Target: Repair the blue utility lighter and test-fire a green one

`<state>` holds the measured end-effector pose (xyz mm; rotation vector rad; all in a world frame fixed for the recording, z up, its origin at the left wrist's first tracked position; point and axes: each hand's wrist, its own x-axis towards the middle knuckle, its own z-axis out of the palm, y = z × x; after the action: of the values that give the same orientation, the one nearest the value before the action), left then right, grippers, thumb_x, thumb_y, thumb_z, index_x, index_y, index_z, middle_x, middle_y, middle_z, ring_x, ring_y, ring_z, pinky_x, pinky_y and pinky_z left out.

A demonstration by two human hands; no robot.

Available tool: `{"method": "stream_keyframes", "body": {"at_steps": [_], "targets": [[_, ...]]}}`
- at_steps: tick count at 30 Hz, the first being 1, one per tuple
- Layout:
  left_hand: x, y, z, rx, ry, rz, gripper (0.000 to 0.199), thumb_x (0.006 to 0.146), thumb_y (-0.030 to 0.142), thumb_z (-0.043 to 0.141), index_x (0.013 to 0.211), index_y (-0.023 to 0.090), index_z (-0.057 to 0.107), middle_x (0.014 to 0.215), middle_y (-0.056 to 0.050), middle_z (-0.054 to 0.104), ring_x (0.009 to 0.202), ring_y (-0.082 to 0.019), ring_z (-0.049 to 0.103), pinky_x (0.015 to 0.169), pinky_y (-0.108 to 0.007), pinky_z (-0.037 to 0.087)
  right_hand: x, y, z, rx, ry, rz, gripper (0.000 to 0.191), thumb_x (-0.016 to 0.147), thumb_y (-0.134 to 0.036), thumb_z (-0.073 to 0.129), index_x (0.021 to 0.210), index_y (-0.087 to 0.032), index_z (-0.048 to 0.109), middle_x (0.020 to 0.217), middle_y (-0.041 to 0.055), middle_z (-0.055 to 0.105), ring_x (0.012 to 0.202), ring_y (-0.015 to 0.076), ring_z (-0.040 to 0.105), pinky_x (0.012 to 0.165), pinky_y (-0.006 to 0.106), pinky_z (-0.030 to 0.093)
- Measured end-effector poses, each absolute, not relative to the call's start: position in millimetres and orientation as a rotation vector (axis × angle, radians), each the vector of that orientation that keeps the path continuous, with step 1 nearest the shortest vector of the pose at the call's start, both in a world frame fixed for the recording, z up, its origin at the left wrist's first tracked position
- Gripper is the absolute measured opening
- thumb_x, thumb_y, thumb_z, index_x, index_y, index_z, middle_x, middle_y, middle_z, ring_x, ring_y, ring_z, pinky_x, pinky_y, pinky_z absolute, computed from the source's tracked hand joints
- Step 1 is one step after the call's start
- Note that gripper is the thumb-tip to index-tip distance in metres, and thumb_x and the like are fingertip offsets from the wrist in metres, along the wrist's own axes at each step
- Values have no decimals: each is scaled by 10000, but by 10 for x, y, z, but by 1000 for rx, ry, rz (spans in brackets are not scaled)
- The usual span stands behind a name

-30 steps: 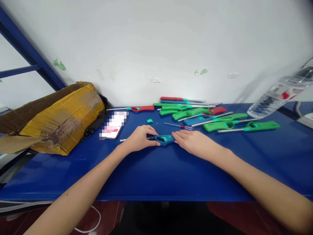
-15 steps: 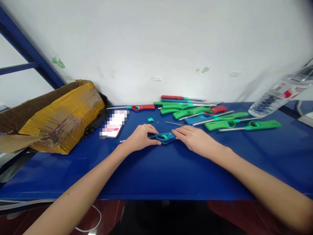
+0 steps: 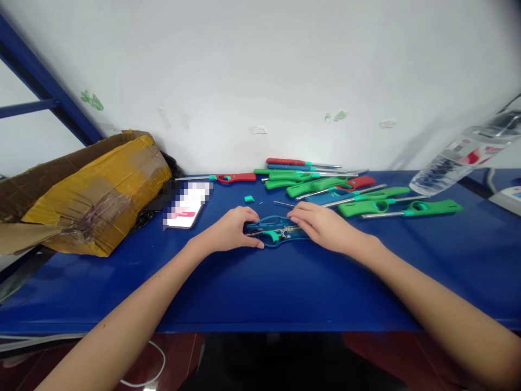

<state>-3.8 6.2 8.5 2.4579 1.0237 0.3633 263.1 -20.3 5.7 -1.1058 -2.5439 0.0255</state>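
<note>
A blue long-nosed gas lighter (image 3: 272, 240) lies between my hands above the blue table (image 3: 268, 293), its casing split apart. The inner parts show: a teal trigger and some metal pieces. My left hand (image 3: 228, 230) pinches the nozzle end with thumb and fingers. My right hand (image 3: 319, 224) grips the handle end, partly covering it. Behind them lie a small teal plastic piece (image 3: 249, 199) and a tiny sliver. A thin metal rod (image 3: 283, 204) runs behind my right fingers, its other end hidden.
Several green, red and blue lighters (image 3: 358, 208) are piled at the back right. A lone red lighter (image 3: 236, 178) lies near the wall. At left are a phone (image 3: 188, 209) and a taped cardboard box (image 3: 101, 201). A tilted water bottle (image 3: 456, 160) stands at right.
The blue lighter's casing has come open, with one half lifted away at the back, exposing the inside. My hands still hold it in nearly the same place.
</note>
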Motion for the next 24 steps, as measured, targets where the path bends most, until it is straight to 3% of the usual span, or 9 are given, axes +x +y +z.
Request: {"method": "stream_keyframes", "body": {"at_steps": [10, 17, 20, 24], "targets": [[-30, 13, 122, 2419, 1023, 345, 445, 744, 472, 775, 1076, 204, 648, 1133, -65, 644, 1027, -261, 570, 886, -384, 441, 2630, -120, -66, -1115, -2408, 165, 296, 990, -233, 412, 1117, -165, 670, 1078, 106, 717, 1015, 249, 649, 881, 395, 537], [-32, -14, 115, 2329, 1071, 397, 775, 710, 391, 817, 1390, 234, 480, 1166, -93, 637, 1073, -278, 580, 908, -415, 465, 2602, -96, -132, -1171, -2377, 186, 304, 974, -194, 420, 1152, -163, 666, 1102, 112, 713, 1002, 255, 654, 882, 428, 542], [-36, -30, 125, 2325, 1040, 451, 801, 694, 409, 827, 1398, 251, 478, 1192, -101, 615, 1084, -279, 584, 915, -423, 481, 2605, -99, -119, -1139, -2360, 173, 314, 969, -175, 424, 1189, -154, 648, 1148, 116, 705, 1055, 257, 641, 929, 438, 528], [-3, -78, 121, 2362, 1011, 588, 677, 730, 461, 796, 1330, 268, 549, 1291, -103, 548, 1171, -278, 550, 986, -436, 472, 2651, -144, -44, -1053, -2372, 115, 288, 972, -197, 439, 1164, -160, 650, 1137, 120, 698, 1097, 266, 612, 965, 456, 506]]}}
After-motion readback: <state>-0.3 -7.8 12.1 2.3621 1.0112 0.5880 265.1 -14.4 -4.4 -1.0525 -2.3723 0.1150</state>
